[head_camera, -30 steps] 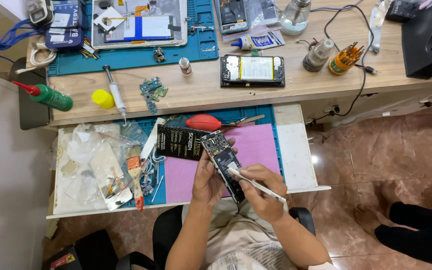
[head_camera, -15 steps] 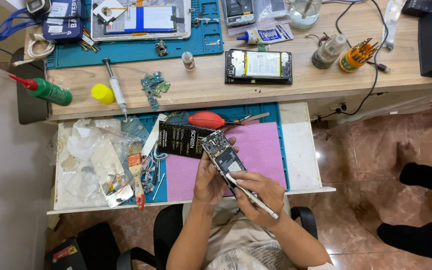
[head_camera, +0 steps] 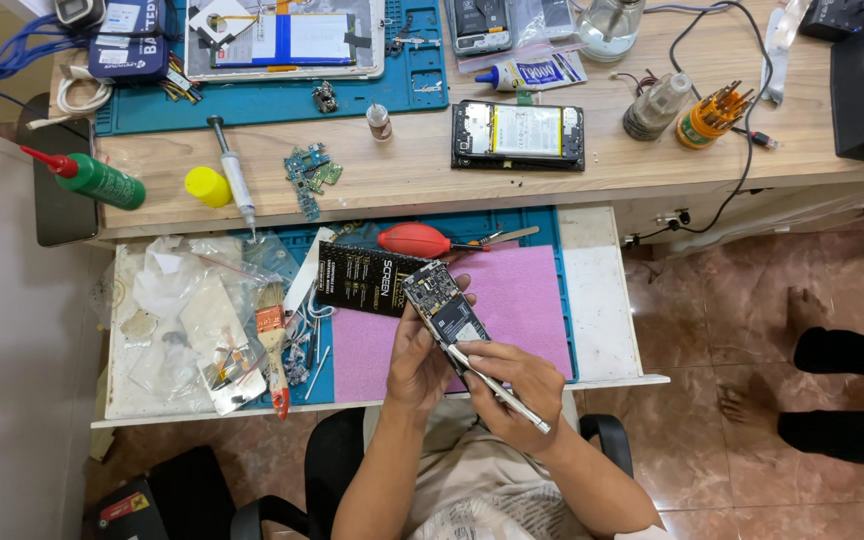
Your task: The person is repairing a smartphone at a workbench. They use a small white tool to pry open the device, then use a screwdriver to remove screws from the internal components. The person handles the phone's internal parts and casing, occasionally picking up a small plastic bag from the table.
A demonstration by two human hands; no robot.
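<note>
My left hand (head_camera: 415, 358) holds an opened phone (head_camera: 441, 308) with its back cover off, tilted above the pink mat (head_camera: 522, 300) in the pulled-out drawer. My right hand (head_camera: 517, 380) grips a thin silver tool (head_camera: 500, 386), held like a pen, its tip resting at the phone's lower end. A black flat box (head_camera: 367, 279) lies just left of the phone. A red air blower (head_camera: 414, 239) lies behind it.
Plastic bags and a brush (head_camera: 274, 340) fill the drawer's left. On the desk sit another opened phone (head_camera: 518, 134), a green bottle (head_camera: 100, 180), a yellow cap (head_camera: 207, 186), a screwdriver set (head_camera: 712, 113) and a blue mat (head_camera: 282, 95). Another person's feet (head_camera: 847, 350) stand at right.
The silver tool's free end swung down toward my lap, and the tip stays at the phone. The view shifted slightly.
</note>
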